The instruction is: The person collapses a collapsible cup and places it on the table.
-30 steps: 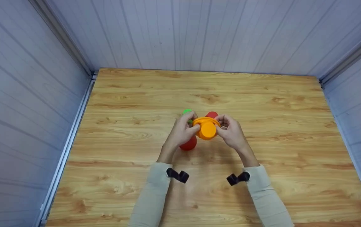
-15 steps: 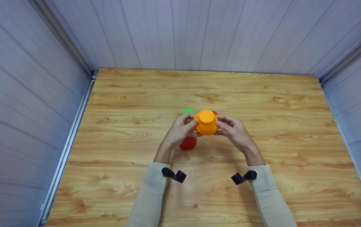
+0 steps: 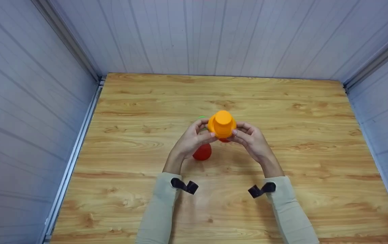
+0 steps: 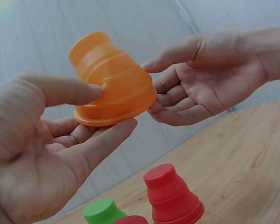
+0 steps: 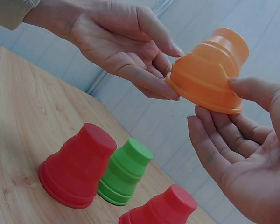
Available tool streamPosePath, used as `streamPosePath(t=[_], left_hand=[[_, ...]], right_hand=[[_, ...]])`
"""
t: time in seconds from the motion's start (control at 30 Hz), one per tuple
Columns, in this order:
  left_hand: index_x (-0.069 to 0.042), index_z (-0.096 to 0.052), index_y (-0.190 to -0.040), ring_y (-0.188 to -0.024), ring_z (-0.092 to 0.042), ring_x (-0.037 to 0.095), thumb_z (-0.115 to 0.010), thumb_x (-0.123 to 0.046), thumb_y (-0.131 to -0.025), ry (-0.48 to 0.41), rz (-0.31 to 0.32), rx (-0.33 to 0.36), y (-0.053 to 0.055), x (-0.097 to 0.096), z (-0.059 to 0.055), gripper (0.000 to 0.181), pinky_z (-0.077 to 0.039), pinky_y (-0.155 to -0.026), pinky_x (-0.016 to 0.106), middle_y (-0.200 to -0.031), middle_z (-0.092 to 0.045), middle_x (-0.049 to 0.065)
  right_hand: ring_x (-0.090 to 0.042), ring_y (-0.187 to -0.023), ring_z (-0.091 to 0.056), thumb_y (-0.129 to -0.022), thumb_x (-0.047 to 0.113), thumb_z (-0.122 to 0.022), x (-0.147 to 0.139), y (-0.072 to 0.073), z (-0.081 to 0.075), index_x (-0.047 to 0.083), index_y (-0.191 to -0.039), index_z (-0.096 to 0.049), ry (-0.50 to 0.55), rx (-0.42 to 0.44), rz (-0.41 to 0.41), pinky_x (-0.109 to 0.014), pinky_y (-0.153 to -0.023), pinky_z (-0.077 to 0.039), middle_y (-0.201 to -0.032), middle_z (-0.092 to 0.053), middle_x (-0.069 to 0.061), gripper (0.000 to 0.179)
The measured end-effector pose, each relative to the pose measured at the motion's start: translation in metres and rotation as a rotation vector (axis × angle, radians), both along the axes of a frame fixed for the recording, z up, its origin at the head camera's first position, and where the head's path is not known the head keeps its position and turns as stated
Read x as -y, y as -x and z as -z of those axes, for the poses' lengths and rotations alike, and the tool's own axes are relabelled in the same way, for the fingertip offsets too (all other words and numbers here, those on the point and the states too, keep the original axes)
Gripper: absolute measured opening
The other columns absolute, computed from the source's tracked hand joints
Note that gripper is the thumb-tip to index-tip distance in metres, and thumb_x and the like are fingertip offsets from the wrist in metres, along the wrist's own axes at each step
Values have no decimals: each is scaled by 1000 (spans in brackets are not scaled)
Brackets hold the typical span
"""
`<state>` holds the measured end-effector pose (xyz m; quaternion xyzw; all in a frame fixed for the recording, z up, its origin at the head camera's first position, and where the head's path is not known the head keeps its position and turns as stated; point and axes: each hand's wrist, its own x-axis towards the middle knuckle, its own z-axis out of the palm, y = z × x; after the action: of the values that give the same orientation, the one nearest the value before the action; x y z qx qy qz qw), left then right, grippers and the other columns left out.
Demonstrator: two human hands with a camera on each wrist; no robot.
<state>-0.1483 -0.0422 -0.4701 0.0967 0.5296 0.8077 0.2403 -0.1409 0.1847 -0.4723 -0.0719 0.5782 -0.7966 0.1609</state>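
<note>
An orange stepped cup (image 3: 222, 125), a soft-looking collapsible kind, is held upside down above the table between both hands. In the left wrist view the orange cup (image 4: 113, 79) leans, its wall creased and bulged near the thumb. My left hand (image 3: 194, 137) pinches its left side, thumb on the wall and fingers under the rim. My right hand (image 3: 251, 139) grips the opposite side likewise, its thumb (image 5: 252, 88) against the wall. Below stand a red cup (image 3: 202, 152), a second red cup (image 5: 161, 208) and a green cup (image 5: 126, 172), all upside down.
The wood-grain table (image 3: 299, 152) carries the cups near its middle. Pale panel walls (image 3: 200, 37) enclose it at the back and both sides. Each sleeve (image 3: 160, 206) bears a black wrist mount (image 3: 184, 186).
Both hands have raised the orange cup away from me and tilted its narrow end upward. The fingers have shifted from its upper rim to its sides. The other cups stay put.
</note>
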Motion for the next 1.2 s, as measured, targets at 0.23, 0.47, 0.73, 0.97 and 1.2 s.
streamPosePath(t=[0.23, 0.47, 0.73, 0.97, 1.2], left_hand=[[0, -36, -134, -114, -60, 25, -63, 0, -89, 24, 3, -7, 2, -5, 3, 53, -48, -98, 42, -127, -49, 16], [1, -39, -123, -104, -64, 24, -61, 1, -90, 57, -58, 11, 2, -12, 3, 39, -51, -93, 44, -119, -49, 16], [-3, -37, -115, -104, -65, 28, -58, 3, -90, 115, -93, 8, 1, -17, -5, 33, -56, -85, 37, -123, -44, 17], [-1, -37, -110, -103, -65, 29, -54, 5, -88, 194, -156, -34, 0, -22, -6, 28, -57, -82, 37, -121, -46, 18], [0, -40, -109, -98, -67, 27, -53, 3, -89, 205, -202, -33, 0, -23, -7, 24, -57, -82, 39, -116, -45, 16]], right_hand=[[-22, -94, -68, -90, 13, -66, 3, -1, -3, -4, -115, -55, -41, 14, 55, -36, -88, -55, -109, -66, -12, 33], [-21, -88, -69, -91, 9, -64, 8, -2, -4, -5, -109, -55, -110, -15, 111, -43, -85, -55, -100, -67, -10, 26], [-17, -80, -67, -91, 2, -59, 19, -3, -6, -7, -107, -53, -182, -25, 210, -32, -71, -59, -94, -64, -9, 19], [-16, -68, -65, -91, -1, -58, 27, -3, -2, -7, -103, -51, -257, -70, 283, -29, -59, -58, -83, -64, -6, 16], [-19, -78, -68, -93, 4, -58, 22, -1, -1, -6, -107, -52, -230, -97, 221, -37, -69, -59, -91, -66, -8, 18]])
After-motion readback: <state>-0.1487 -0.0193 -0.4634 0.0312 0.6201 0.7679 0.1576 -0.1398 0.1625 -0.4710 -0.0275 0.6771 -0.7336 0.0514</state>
